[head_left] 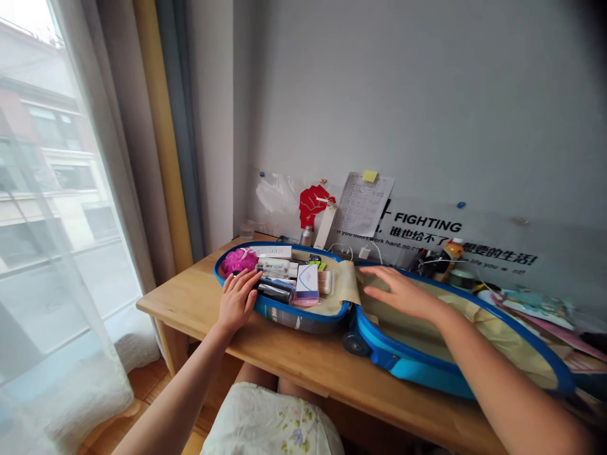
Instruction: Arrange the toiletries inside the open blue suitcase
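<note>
Across a pale wooden desk (190,303), an open blue hard-shell suitcase (417,355) is laid flat, its two halves spread side by side, with a small dark wheel (353,343) seen at the near edge. Its left half is packed: a fluffy pink bath sponge (239,261), a white-and-blue cardboard box (307,281), a glossy black cylindrical container (275,292) and a bundle of cotton swabs (325,282) are fitted in among other small toiletries, and a beige fabric lining flap (346,284) is folded up beside them. The left hand (238,301) is held open, its fingers slightly apart, and is placed at the blue rim just beside the black container, with nothing clamped in it. The right hand (401,292) is spread palm down over the beige lining of the right half, its fingers apart and nothing gripped; whether the palm touches the cloth cannot be told. Behind the suitcase, a printed paper sheet (363,203) topped by a yellow sticky note (370,175) and a red fist-shaped cutout (313,203) are fixed to a grey wall (427,95). A pile of coloured papers (535,309) is heaped at the desk's right end, and a sheer white curtain (71,189) is hung at the window to the left.
</note>
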`<action>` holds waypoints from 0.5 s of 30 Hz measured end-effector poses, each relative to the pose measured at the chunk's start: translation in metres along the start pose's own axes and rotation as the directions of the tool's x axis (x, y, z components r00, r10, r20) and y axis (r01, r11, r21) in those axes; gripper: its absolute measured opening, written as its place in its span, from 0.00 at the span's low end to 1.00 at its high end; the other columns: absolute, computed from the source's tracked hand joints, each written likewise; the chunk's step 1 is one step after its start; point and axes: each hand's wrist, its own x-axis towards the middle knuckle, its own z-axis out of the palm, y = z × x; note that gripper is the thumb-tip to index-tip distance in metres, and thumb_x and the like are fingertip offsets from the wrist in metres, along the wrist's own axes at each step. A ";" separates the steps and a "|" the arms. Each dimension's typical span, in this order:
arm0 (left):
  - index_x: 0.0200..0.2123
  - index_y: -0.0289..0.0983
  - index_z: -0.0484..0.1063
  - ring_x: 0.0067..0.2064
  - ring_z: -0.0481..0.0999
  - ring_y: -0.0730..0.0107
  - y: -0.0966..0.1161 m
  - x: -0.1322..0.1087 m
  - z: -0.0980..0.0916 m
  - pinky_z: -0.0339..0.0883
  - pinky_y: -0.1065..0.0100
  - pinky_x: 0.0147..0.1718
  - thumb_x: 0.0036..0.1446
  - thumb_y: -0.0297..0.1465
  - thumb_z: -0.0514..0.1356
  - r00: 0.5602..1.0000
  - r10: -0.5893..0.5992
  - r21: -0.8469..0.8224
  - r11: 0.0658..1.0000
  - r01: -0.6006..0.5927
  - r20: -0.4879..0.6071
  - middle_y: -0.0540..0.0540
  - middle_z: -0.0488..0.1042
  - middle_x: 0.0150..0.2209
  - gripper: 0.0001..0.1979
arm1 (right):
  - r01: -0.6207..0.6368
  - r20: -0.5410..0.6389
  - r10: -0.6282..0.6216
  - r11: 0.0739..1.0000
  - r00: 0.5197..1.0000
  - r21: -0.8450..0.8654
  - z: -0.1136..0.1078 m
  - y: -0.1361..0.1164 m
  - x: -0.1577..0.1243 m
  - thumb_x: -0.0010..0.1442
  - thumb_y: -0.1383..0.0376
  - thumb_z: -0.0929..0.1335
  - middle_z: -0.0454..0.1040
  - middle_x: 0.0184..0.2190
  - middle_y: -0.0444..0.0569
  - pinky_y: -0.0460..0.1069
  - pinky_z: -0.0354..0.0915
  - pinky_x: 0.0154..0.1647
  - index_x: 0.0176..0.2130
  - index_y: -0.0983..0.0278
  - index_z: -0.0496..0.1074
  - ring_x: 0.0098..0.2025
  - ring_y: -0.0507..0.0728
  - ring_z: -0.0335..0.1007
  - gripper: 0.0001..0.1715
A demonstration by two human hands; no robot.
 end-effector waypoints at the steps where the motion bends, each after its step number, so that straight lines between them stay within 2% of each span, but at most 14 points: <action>1: 0.59 0.42 0.68 0.63 0.65 0.59 -0.001 0.000 -0.001 0.49 0.54 0.64 0.68 0.36 0.43 1.000 0.007 0.001 1.000 -0.007 0.006 0.44 0.72 0.59 0.23 | -0.023 -0.020 0.023 1.000 1.000 -0.001 -0.001 0.009 -0.022 0.59 0.41 0.61 0.71 0.58 0.54 0.61 0.63 0.62 0.55 0.58 0.70 0.60 0.64 0.67 0.34; 5: 0.61 0.41 0.66 0.65 0.62 0.57 0.005 0.005 -0.006 0.45 0.51 0.65 0.68 0.37 0.44 1.000 -0.003 0.004 1.000 0.003 -0.025 0.43 0.69 0.61 0.23 | -0.212 -0.128 0.209 0.977 0.969 -0.009 0.004 0.045 -0.105 0.58 0.39 0.60 0.75 0.53 0.52 0.60 0.68 0.57 0.47 0.56 0.75 0.56 0.64 0.72 0.32; 7: 0.61 0.40 0.66 0.65 0.62 0.56 0.020 0.009 -0.009 0.44 0.50 0.66 0.68 0.38 0.46 0.999 0.012 0.002 1.000 -0.012 -0.047 0.42 0.69 0.61 0.23 | -0.299 -0.183 0.293 0.954 0.938 -0.005 0.009 0.065 -0.138 0.59 0.40 0.59 0.77 0.51 0.53 0.59 0.68 0.58 0.44 0.58 0.76 0.55 0.64 0.73 0.32; 9: 0.59 0.41 0.68 0.66 0.61 0.56 0.044 0.013 -0.010 0.44 0.51 0.66 0.67 0.38 0.48 0.996 0.093 -0.014 0.996 -0.093 -0.015 0.43 0.70 0.61 0.22 | -0.365 -0.281 0.344 0.931 0.896 -0.023 0.016 0.089 -0.164 0.58 0.40 0.57 0.78 0.48 0.55 0.60 0.68 0.57 0.42 0.58 0.76 0.53 0.64 0.74 0.33; 12: 0.57 0.43 0.70 0.65 0.62 0.59 0.090 0.016 -0.004 0.45 0.54 0.67 0.66 0.38 0.50 0.961 0.264 -0.067 0.964 -0.259 0.082 0.46 0.71 0.60 0.19 | -0.483 -0.497 0.383 0.871 0.779 -0.087 0.027 0.125 -0.191 0.54 0.38 0.55 0.77 0.48 0.59 0.64 0.63 0.61 0.42 0.61 0.74 0.56 0.69 0.71 0.37; 15: 0.57 0.42 0.70 0.63 0.65 0.61 0.127 0.013 0.008 0.46 0.55 0.67 0.66 0.38 0.52 0.932 0.339 -0.112 0.939 -0.326 0.126 0.46 0.73 0.58 0.19 | -0.644 -0.645 0.474 0.764 0.599 -0.036 0.036 0.161 -0.208 0.52 0.38 0.53 0.71 0.55 0.66 0.68 0.58 0.63 0.47 0.64 0.72 0.61 0.74 0.63 0.43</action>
